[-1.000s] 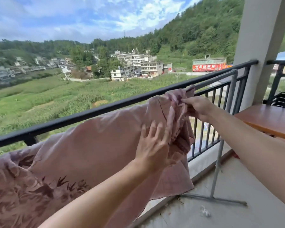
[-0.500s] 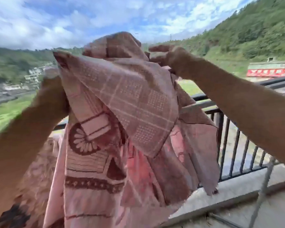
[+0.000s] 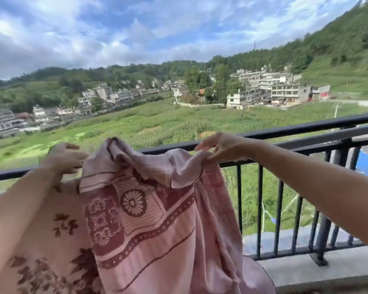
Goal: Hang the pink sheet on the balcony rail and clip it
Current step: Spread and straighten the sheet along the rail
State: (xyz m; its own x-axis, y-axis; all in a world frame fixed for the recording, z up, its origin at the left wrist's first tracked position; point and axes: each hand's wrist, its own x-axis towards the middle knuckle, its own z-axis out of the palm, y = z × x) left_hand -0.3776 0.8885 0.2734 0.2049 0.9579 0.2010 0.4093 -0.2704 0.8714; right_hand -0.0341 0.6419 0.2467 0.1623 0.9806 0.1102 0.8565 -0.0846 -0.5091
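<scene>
The pink woven cotton sheet with dark red floral and border print [image 3: 157, 225] is draped over the black metal balcony rail [image 3: 285, 132], bunched in folds between the 2 hands. Its upper edge is pinched by the right hand [image 3: 221, 147] between thumb and index finger, the other fingers being spread loosely above the rail; the gathered corner is held at rail height, just in front of the top bar. The left hand [image 3: 66, 158] is laid on the sheet's other upper edge, fingers curled over the cloth at the rail, though how firmly it is gripped cannot be told because of blur. Between the hands a raised fold is seen standing above the bar. Below both hands the printed cloth is hung down inside the balcony, its lower edge cut off by the frame. To the right of the right hand, a long bare stretch of rail with vertical black bars [image 3: 278, 217] is left uncovered, and a grey concrete ledge [image 3: 327, 266] is seen beneath it. Beyond the rail, green fields [image 3: 157, 122] are seen.
</scene>
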